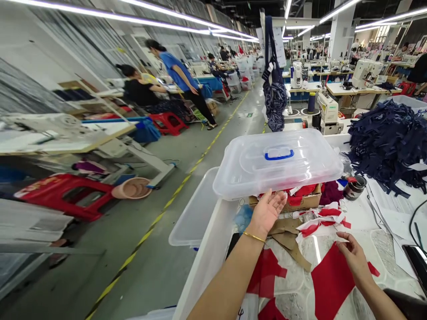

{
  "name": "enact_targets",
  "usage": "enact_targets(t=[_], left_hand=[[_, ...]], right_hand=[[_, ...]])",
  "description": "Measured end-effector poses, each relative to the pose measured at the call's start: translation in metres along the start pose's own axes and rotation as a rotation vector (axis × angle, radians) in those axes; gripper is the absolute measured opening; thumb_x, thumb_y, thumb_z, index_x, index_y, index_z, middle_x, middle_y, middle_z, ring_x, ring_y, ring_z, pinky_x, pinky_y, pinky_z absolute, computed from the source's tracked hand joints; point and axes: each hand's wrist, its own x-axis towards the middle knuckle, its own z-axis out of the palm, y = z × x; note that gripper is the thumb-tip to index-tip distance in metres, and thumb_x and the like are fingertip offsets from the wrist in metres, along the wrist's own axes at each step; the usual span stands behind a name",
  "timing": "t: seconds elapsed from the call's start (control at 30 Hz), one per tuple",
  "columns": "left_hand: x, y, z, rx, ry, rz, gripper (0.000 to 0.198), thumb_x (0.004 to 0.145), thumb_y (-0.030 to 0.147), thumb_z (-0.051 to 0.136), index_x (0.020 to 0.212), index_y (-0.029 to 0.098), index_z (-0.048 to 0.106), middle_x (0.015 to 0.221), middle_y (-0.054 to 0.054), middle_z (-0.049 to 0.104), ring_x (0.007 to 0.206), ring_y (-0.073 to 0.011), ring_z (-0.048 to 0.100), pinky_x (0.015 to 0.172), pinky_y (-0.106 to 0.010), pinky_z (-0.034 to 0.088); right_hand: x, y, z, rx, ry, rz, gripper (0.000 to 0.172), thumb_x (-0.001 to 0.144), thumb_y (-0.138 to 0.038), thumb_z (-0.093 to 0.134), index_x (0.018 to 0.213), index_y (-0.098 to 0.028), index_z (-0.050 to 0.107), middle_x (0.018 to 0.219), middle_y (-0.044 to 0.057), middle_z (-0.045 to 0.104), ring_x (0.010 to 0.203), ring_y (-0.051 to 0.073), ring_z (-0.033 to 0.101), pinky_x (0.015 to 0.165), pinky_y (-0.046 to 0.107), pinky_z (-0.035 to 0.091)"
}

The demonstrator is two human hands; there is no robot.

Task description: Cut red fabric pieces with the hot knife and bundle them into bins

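Observation:
My left hand (pixel 267 211) reaches forward, palm up, with fingers spread, just under the front edge of a clear plastic lid with a blue handle (pixel 278 162). The lid lies over a cardboard box (pixel 308 202) that holds red and white fabric scraps. My right hand (pixel 353 258) hovers with fingers loosely curled over a red fabric piece (pixel 330 280) on the white work table (pixel 360 213). More red and white scraps (pixel 320 220) and brown paper patterns (pixel 290 242) lie between my hands. I cannot see anything held in either hand.
A clear plastic bin (pixel 196 213) hangs at the table's left side. A heap of dark navy fabric strips (pixel 387 142) lies at the right, near a small tin (pixel 354 186) and a phone (pixel 416 262). Navy garments (pixel 275 93) hang ahead. People work at sewing tables (pixel 66 138) across the aisle (pixel 187 146).

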Motion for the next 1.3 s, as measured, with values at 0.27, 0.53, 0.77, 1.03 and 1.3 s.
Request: enact_targets(t=[0.27,0.53,0.77,1.03,1.3], left_hand=[[0.008,0.033,0.010,-0.063,0.051,-0.056,0.023,0.094,0.032,0.059,0.087,0.010,0.060,0.073,-0.008,0.066,0.053,-0.0115,0.061,0.049,-0.020,0.054],[-0.010,0.083,0.046,0.161,-0.151,0.106,0.037,0.095,0.042,0.056,0.088,0.007,0.067,0.074,-0.009,0.072,0.050,-0.0102,0.061,0.049,-0.020,0.050],[-0.006,0.090,0.046,0.236,-0.191,0.112,0.035,0.093,0.040,0.060,0.088,0.007,0.069,0.078,-0.011,0.074,0.049,-0.0100,0.060,0.050,-0.021,0.049],[0.000,0.073,0.025,0.259,-0.200,0.036,0.032,0.092,0.038,0.063,0.079,0.009,0.069,0.084,-0.011,0.075,0.051,-0.0090,0.058,0.052,-0.020,0.048],[0.011,0.057,0.007,0.255,-0.156,-0.046,0.033,0.095,0.036,0.057,0.083,0.008,0.068,0.085,-0.014,0.075,0.054,-0.0106,0.060,0.052,-0.020,0.048]], right_hand=[[0.002,-0.003,0.025,0.009,-0.111,-0.033,0.040,0.057,-0.051,0.069,0.085,-0.021,0.068,0.050,-0.004,0.052,0.055,0.019,0.052,0.060,0.034,0.045],[0.030,-0.050,0.070,-0.260,-0.076,-0.627,0.028,0.081,-0.043,0.053,0.090,-0.020,0.066,0.083,0.007,0.068,0.067,0.020,0.061,0.060,0.034,0.051],[0.075,-0.104,0.118,-0.580,-0.071,-0.945,0.029,0.076,-0.020,0.054,0.103,-0.023,0.066,0.110,0.009,0.068,0.106,0.030,0.055,0.096,0.049,0.043],[0.092,-0.119,0.148,-0.834,-0.022,-1.110,0.037,0.073,-0.007,0.052,0.103,-0.025,0.067,0.103,0.009,0.070,0.104,0.030,0.053,0.096,0.045,0.036],[0.064,-0.091,0.113,-0.743,0.185,-1.295,0.019,0.087,-0.017,0.049,0.093,-0.024,0.066,0.096,0.007,0.067,0.098,0.025,0.053,0.091,0.042,0.033]])
